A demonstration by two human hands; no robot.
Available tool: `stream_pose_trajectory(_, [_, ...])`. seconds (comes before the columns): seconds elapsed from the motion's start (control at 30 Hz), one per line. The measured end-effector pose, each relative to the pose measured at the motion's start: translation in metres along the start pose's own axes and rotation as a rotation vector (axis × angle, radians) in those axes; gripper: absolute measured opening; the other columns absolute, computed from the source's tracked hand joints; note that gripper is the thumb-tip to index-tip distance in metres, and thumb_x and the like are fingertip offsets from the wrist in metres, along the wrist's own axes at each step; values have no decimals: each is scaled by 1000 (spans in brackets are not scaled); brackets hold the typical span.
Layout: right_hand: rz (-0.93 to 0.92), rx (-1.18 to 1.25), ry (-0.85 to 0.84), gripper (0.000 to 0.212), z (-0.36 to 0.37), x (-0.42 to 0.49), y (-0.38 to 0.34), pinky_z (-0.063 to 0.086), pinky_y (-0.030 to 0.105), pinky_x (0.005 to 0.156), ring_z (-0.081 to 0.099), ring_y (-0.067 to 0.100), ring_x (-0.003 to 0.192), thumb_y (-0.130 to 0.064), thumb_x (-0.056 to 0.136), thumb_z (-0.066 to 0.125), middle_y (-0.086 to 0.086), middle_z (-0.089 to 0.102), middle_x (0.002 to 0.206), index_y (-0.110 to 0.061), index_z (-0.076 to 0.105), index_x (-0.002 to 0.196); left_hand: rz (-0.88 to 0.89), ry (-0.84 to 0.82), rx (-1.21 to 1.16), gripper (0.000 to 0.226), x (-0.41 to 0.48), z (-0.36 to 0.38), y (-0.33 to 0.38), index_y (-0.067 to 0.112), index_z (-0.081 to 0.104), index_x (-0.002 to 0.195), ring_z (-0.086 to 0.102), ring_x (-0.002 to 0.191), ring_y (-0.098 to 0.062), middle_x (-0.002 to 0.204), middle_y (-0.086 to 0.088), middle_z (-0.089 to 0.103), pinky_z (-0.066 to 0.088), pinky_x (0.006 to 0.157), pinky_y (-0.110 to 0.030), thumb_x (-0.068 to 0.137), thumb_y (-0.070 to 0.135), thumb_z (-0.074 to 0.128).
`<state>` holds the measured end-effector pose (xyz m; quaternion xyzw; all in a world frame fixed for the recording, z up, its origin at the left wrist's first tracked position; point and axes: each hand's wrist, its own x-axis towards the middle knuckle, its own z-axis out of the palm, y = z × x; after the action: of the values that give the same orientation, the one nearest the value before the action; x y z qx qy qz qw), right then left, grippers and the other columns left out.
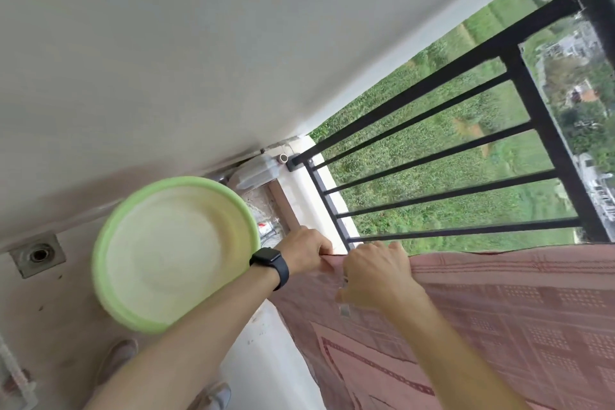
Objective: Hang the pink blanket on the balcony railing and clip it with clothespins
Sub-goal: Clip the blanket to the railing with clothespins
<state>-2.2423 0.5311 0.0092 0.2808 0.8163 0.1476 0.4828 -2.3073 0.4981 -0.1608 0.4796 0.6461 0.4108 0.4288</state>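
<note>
Both arms reach out; left hand (307,251) and right hand (376,276) pinch the woven blanket (499,316) edge at the black metal railing (432,143).

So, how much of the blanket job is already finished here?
Done: the pink blanket already hangs over the black railing. In hand: the left hand and the right hand both grip its edge near the lower bars, apparently adjusting it. Left: clipping. No clothespin clearly shows on the blanket; something small under the right hand is too blurred to identify.
</note>
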Motion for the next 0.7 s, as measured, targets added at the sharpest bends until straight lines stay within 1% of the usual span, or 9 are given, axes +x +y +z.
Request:
stream_pose_trajectory(0.1, [3,52,14,31,5,15,-7,38,41,93,55,25,111,-48,82,69,0,64,108,-26,49,89,18,29,-32,16,0,9,-13,29,62,64,52,58,-5,56,13,57,50,61,-34,73,41,69])
stream_pose_trajectory(0.13, [-14,52,54,26,10,17,-9,39,41,91,54,24,110,-46,84,67,-1,64,107,-25,52,90,22,10,-41,5,-1,12,-21,37,65,76,57,68,-3,67,19,61,52,66,-33,74,42,65])
stream_pose_trajectory(0.2, [-49,35,165,18,25,17,-10,38,39,90,52,23,109,-39,88,62,-5,64,107,-23,62,96,5,-75,3,35,-2,18,-39,47,63,109,59,96,-4,99,25,64,53,78,-32,77,33,63])
stream_pose_trajectory(0.23, [-62,23,212,16,33,15,-10,38,39,89,50,23,108,-35,89,59,-7,64,108,-22,65,97,-9,-90,49,42,-2,22,-48,48,60,118,56,106,-5,111,25,63,52,83,-32,81,29,62])
stream_pose_trajectory(0.3, [-95,-1,275,16,45,9,-9,36,39,88,48,23,105,-32,91,56,-9,64,107,-22,69,94,-27,-79,114,35,-1,26,-59,46,63,120,55,113,-9,120,20,65,51,86,-32,90,29,57])
stream_pose_trajectory(0.4, [-133,-23,294,17,54,3,-8,32,41,89,47,24,105,-38,88,62,-8,63,109,-24,72,89,-17,-47,186,26,4,32,-66,37,71,106,62,101,-19,105,10,72,52,78,-33,92,30,51])
stream_pose_trajectory(0.5, [-116,-18,271,24,53,2,-9,27,44,94,46,25,111,-45,84,62,-6,60,119,-25,72,90,2,15,187,25,10,36,-72,36,72,103,62,96,-21,102,6,73,49,76,-31,93,26,52])
stream_pose_trajectory(0.6, [-70,19,234,31,43,8,-17,21,46,100,47,25,117,-55,81,60,-6,55,126,-29,70,95,54,40,261,21,11,42,-73,29,67,98,60,91,-26,94,0,68,48,72,-36,91,21,49])
stream_pose_trajectory(0.7, [-36,85,159,33,32,27,-27,26,46,102,52,26,119,-59,78,63,-5,58,121,-33,66,97,44,74,221,11,10,49,-75,24,60,90,57,84,-27,87,0,62,48,67,-38,88,22,49])
